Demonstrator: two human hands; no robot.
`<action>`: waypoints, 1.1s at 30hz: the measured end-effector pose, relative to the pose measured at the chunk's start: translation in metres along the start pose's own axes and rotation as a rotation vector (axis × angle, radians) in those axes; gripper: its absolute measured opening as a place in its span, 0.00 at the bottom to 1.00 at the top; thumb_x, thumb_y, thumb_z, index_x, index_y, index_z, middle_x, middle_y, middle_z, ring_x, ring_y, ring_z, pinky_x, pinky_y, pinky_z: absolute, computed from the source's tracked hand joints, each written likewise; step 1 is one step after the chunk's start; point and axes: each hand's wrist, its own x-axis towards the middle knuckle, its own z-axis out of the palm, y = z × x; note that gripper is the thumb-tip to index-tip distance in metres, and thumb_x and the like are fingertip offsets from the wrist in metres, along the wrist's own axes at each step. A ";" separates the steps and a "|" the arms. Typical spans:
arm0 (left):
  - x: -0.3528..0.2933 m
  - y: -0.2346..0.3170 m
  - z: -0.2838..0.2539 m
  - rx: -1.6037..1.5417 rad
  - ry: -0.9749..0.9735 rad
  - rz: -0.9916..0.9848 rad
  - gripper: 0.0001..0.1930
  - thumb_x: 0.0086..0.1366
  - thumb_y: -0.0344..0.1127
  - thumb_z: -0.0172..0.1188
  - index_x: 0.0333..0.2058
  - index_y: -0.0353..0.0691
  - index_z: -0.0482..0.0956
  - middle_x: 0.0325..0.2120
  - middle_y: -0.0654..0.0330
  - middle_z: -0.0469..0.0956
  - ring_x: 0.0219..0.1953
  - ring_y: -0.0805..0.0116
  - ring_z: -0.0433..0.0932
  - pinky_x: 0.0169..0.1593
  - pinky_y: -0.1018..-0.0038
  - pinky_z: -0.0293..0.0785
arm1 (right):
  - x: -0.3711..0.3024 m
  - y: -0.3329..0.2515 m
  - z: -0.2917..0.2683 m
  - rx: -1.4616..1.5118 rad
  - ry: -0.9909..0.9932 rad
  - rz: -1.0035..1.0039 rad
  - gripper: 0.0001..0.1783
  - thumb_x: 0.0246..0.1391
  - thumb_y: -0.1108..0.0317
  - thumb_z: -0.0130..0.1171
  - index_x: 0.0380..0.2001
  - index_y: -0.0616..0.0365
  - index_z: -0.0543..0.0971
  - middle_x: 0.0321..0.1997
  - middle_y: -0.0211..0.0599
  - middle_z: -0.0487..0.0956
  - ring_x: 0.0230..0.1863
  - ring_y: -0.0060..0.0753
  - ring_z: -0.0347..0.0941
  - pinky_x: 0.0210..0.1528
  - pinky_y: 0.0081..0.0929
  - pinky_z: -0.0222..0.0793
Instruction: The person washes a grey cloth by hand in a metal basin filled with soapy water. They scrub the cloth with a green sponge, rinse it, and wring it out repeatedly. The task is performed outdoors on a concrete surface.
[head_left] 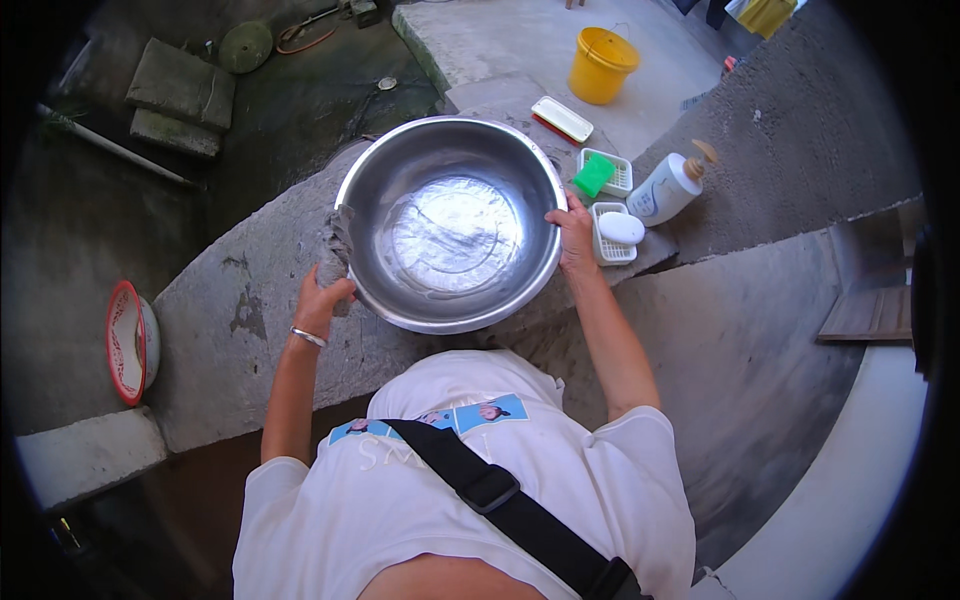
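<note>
Near end: one person, white shirt, black strap across the chest, both forearms coming up from the lower edge. One steel bowl [450, 225], large and round, sat on the concrete ledge [230, 300] straight ahead of the body, between the two hands, so neither hand was nearer. No long axis, it's a circle; mouth faced up, inside wet and shiny.

Left hand [322, 295] was at the bowl's left rim, fingers closed round a grey rag [338, 245] pressed against the outer wall. One metal bangle on that wrist. Right hand [575, 235] was on the right rim, fingers curled over the edge, gripping it. So the bowl lay inboard of both sets of fingers, held across its width.

Just right of the right hand: two white slotted soap trays, the nearer one [612, 240] with a white bar of soap, the farther with a green sponge [594, 175]. One white pump bottle [668, 188] lay tilted beside them. Beyond: one flat white lidded box [561, 118], then one yellow bucket [601, 65].

Far left, on the ground: one red-rimmed enamel basin [130, 342] stood on edge, two stone slabs farther off.
</note>
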 end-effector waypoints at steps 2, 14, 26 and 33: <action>-0.002 0.002 -0.001 0.077 0.034 0.027 0.20 0.45 0.29 0.59 0.40 0.31 0.69 0.28 0.60 0.74 0.28 0.72 0.74 0.33 0.76 0.72 | -0.007 0.005 -0.002 0.003 0.022 0.008 0.26 0.33 0.84 0.47 0.43 0.65 0.69 0.34 0.35 0.75 0.33 0.25 0.70 0.37 0.18 0.66; -0.013 0.030 0.078 0.412 0.013 0.181 0.30 0.44 0.52 0.67 0.39 0.32 0.73 0.37 0.55 0.68 0.39 0.67 0.69 0.41 0.72 0.67 | -0.044 -0.035 0.034 -1.055 0.265 -0.644 0.23 0.47 0.63 0.56 0.46 0.63 0.69 0.46 0.50 0.70 0.49 0.46 0.63 0.53 0.36 0.56; 0.011 0.027 0.111 -0.337 -0.520 -0.054 0.17 0.61 0.39 0.50 0.42 0.30 0.70 0.33 0.56 0.75 0.31 0.72 0.76 0.38 0.75 0.74 | -0.038 -0.011 0.084 -0.031 -0.445 0.103 0.19 0.45 0.79 0.55 0.44 0.64 0.68 0.37 0.32 0.73 0.35 0.19 0.70 0.37 0.18 0.69; 0.022 0.011 0.107 -0.317 -0.196 0.165 0.18 0.59 0.33 0.54 0.47 0.33 0.66 0.38 0.59 0.73 0.41 0.70 0.73 0.46 0.76 0.69 | -0.002 -0.032 0.056 -0.211 -0.338 -0.016 0.23 0.41 0.82 0.51 0.45 0.62 0.69 0.41 0.33 0.72 0.42 0.20 0.68 0.44 0.17 0.66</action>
